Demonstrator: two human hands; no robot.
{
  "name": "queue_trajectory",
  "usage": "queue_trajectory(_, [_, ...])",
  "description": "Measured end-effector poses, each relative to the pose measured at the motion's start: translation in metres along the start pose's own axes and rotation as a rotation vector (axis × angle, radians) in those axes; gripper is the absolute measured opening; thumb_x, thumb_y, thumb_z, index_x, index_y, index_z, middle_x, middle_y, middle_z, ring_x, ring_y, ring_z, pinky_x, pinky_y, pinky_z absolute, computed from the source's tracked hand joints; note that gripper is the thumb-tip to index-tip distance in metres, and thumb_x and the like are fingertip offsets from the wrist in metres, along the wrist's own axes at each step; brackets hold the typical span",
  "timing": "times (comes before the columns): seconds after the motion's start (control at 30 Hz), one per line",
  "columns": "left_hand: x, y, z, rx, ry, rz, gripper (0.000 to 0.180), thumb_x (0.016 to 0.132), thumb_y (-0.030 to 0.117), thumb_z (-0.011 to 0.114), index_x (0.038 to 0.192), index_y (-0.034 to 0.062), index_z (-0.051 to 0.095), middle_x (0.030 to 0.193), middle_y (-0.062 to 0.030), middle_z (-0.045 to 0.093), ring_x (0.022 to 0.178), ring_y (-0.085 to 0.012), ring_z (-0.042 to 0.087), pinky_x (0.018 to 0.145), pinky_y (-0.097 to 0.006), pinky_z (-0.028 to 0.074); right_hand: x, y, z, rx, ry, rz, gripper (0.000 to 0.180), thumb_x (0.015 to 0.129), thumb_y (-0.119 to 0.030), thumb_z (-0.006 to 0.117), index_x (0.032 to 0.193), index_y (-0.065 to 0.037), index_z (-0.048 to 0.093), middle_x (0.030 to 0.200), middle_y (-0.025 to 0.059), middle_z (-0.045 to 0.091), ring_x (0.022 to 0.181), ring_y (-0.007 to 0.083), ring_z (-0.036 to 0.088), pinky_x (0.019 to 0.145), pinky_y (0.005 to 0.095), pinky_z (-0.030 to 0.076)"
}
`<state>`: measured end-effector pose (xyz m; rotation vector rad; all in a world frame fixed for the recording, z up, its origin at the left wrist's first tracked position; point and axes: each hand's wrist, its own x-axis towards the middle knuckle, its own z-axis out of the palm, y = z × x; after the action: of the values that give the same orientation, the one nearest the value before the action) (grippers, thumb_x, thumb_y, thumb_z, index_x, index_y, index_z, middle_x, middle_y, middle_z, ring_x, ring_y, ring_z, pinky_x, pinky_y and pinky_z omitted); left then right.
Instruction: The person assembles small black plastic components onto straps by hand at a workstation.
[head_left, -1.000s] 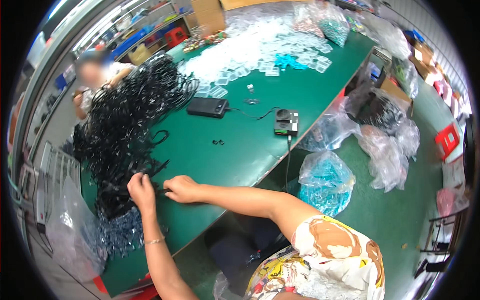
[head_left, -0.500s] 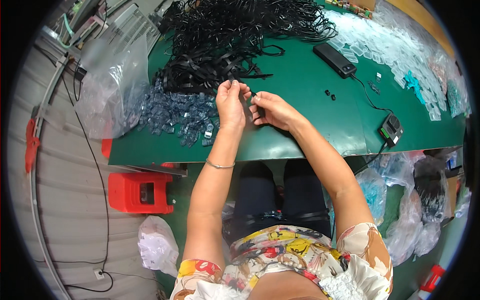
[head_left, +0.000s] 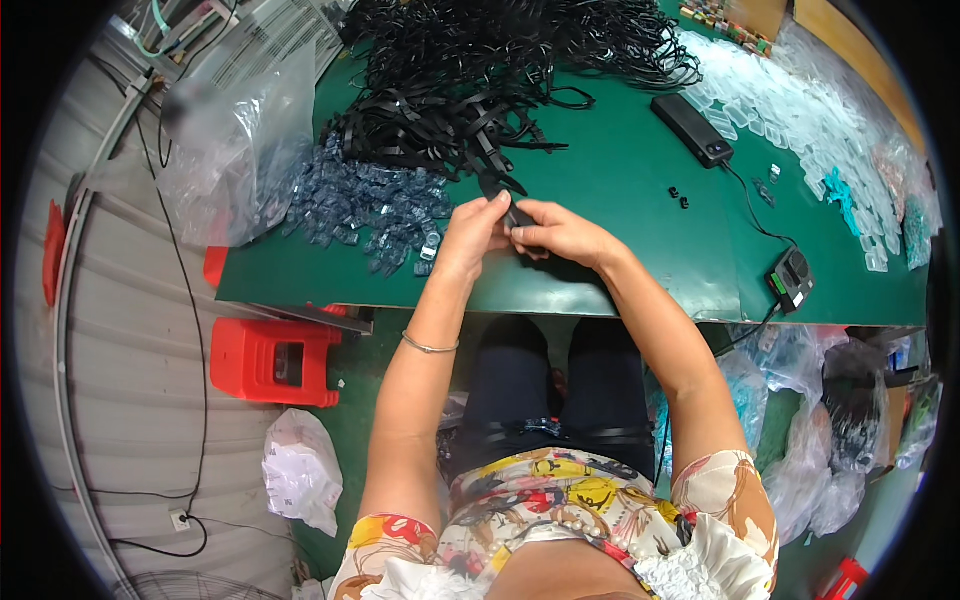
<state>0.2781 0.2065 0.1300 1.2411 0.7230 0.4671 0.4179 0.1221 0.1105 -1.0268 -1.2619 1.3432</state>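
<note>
Black strap (head_left: 512, 214) sits pinched between your two hands just above the frame's centre, at the near edge of the green table (head_left: 620, 190). Your left hand (head_left: 470, 235) closes its fingertips on one end, and your right hand (head_left: 560, 232) grips the other. It looks light, thin and floppy, so hold it near the end piece. Left of your hands lies a heap of clear plastic clips (head_left: 360, 205); above, the tangled pile of black straps (head_left: 480, 70).

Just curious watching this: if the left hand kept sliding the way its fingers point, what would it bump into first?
Probably the black strap piece pinched at the left hand fingertips, then the right hand; depth is hard to judge.
</note>
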Motion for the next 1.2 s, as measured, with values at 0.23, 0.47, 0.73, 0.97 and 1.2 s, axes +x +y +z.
queue_trajectory(0.23, [-0.019, -0.009, 0.022, -0.214, 0.097, 0.364, 0.019, 0.094, 0.018, 0.042, 0.089, 0.0024, 0.051, 0.076, -0.0034, 0.055, 0.063, -0.0099, 0.052, 0.058, -0.024, 0.044, -0.002, -0.011, 0.011, 0.157, 0.157, 0.055, 0.051, 0.089, -0.051, 0.043, 0.088, -0.003, 0.06, 0.081, 0.0001, 0.056, 0.077, 0.0089, 0.051, 0.061, 0.022, 0.042])
queue_trajectory(0.47, [-0.045, -0.012, 0.053, -0.053, -0.104, 0.443, 0.019, 0.093, 0.017, 0.043, 0.081, 0.0052, 0.052, 0.073, 0.0011, 0.051, 0.068, -0.0063, 0.046, 0.063, -0.021, 0.039, -0.002, 0.01, -0.006, 0.455, 0.007, 0.095, 0.068, 0.088, -0.061, 0.028, 0.105, -0.003, 0.059, 0.092, 0.0069, 0.062, 0.078, 0.0138, 0.057, 0.066, 0.0266, 0.047])
queue_trajectory(0.73, [-0.065, -0.031, 0.039, 0.174, -0.16, 0.172, 0.016, 0.09, 0.017, 0.047, 0.081, 0.0046, 0.052, 0.073, -0.0001, 0.052, 0.066, -0.007, 0.048, 0.059, -0.022, 0.04, -0.005, -0.008, 0.004, 0.711, 0.158, -0.113, 0.027, 0.093, -0.03, 0.044, 0.102, -0.005, 0.05, 0.072, 0.0027, 0.051, 0.064, 0.0133, 0.051, 0.06, 0.0253, 0.045])
queue_trajectory(0.97, [-0.06, -0.011, -0.005, 1.128, 0.497, 0.629, 0.027, 0.075, 0.023, 0.065, 0.09, 0.0017, 0.058, 0.083, -0.0132, 0.06, 0.077, -0.0274, 0.058, 0.066, -0.037, 0.047, -0.007, -0.008, -0.005, 0.73, 0.185, -0.082, 0.025, 0.095, -0.027, 0.04, 0.104, -0.006, 0.05, 0.052, -0.0033, 0.033, 0.039, 0.006, 0.027, 0.037, 0.02, 0.025])
queue_trajectory(1.2, [-0.039, -0.016, -0.028, 1.53, 0.612, 0.494, 0.025, 0.069, 0.023, 0.067, 0.081, 0.0031, 0.06, 0.081, -0.0131, 0.062, 0.08, -0.0296, 0.058, 0.069, -0.043, 0.043, -0.003, -0.008, 0.001, 0.658, 0.242, -0.051, 0.021, 0.093, -0.022, 0.044, 0.101, -0.003, 0.05, 0.056, 0.0006, 0.043, 0.042, 0.0084, 0.036, 0.041, 0.0227, 0.029])
